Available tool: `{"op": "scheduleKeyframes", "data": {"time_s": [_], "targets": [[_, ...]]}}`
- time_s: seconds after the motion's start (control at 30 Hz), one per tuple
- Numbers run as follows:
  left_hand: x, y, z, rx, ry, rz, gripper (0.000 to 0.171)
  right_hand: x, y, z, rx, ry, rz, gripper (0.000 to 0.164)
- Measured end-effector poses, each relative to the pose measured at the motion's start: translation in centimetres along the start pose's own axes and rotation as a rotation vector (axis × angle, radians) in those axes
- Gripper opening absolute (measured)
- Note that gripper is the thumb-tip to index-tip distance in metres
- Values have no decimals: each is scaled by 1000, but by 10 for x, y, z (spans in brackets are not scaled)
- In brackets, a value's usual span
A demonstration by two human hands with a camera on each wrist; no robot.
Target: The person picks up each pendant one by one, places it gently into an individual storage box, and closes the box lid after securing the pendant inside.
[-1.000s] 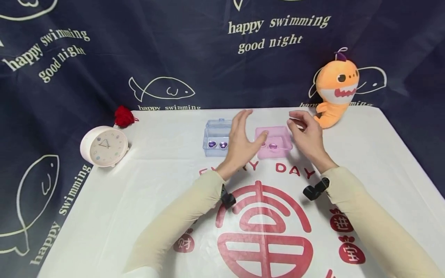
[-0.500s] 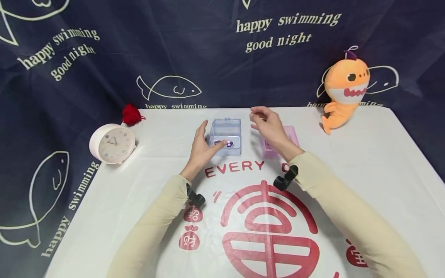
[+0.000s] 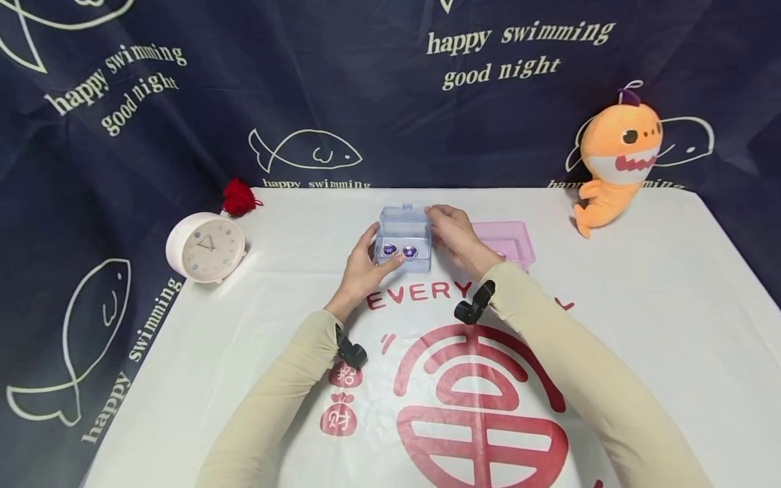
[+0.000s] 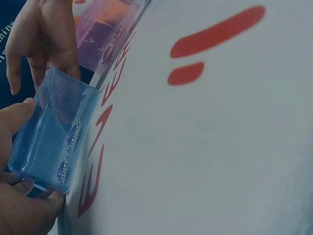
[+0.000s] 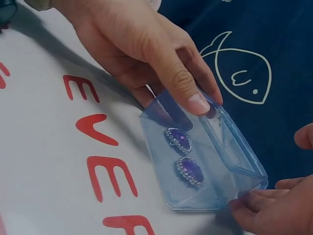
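A clear blue plastic box (image 3: 417, 266) stands on the table with its lid raised. Inside lie two purple heart-like gems with silvery beaded rims, the left gem (image 3: 390, 250) and the right gem (image 3: 409, 251). My left hand (image 3: 357, 274) grips the box's left side, thumb (image 5: 198, 104) over the front and other fingers around behind. At the opposite side, my right hand (image 3: 457, 238) touches the box near the lid's hinge with its fingertips (image 5: 244, 201), the thumb held apart. A pink plastic box (image 3: 520, 242), partly hidden by the right hand, also contains gems (image 4: 107, 51).
A round white clock (image 3: 210, 249) and a red yarn-like bundle (image 3: 238, 198) are at the left. An orange shark plush (image 3: 619, 159) sits at the back right. Behind the white printed tablecloth (image 3: 287, 257) hangs a dark blue fish-pattern curtain (image 3: 390, 88).
My left hand has gone from between the two boxes to the blue box's left side and taken hold of it. The right hand has moved left past the pink box to the blue one.
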State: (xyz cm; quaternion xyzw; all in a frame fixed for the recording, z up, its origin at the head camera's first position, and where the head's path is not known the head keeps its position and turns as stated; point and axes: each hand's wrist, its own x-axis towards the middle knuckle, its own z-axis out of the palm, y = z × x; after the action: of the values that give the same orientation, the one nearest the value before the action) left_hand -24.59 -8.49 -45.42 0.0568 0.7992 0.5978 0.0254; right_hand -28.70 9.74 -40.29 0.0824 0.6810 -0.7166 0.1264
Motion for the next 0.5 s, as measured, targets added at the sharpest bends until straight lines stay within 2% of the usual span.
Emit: {"op": "scheduleKeyframes", "data": {"time_s": [0.2, 0.5], "targets": [[0, 0, 0, -17, 7, 6, 88, 4, -6, 0, 49, 39, -36, 47], [0, 1, 1, -35, 14, -13, 89, 3, -20, -1, -59, 65, -10, 52]]}}
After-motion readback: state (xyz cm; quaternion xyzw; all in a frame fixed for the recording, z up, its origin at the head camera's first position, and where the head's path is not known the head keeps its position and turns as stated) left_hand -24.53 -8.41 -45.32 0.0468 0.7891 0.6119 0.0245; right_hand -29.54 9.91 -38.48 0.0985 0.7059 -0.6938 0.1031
